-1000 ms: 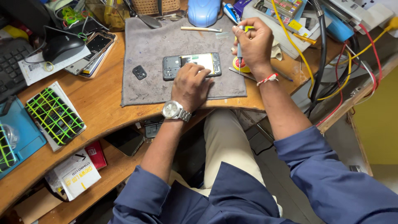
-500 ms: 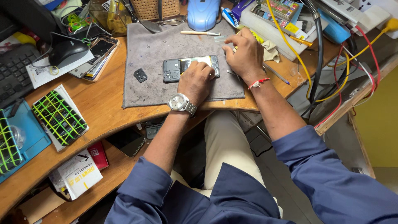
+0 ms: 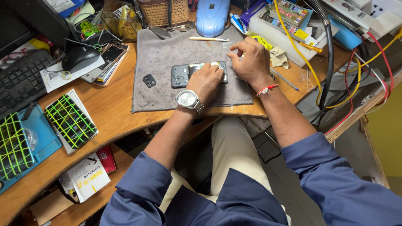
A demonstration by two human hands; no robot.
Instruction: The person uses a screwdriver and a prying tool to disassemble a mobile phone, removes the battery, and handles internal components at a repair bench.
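A white box with a yellow mark (image 3: pixel 87 180) lies at the lower left of the frame, with a small red package (image 3: pixel 107 158) just right of it. A white printed paper (image 3: pixel 56 77) sits under the mouse at the upper left. A flat, colourful blister pack (image 3: pixel 292 10) lies at the upper right, and a small white and blue tube (image 3: pixel 236 23) lies at upper centre

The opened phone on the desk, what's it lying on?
The opened phone lies on a grey cloth mat spread over the wooden desk. The left hand covers the phone's right half, so the mat there is hidden.
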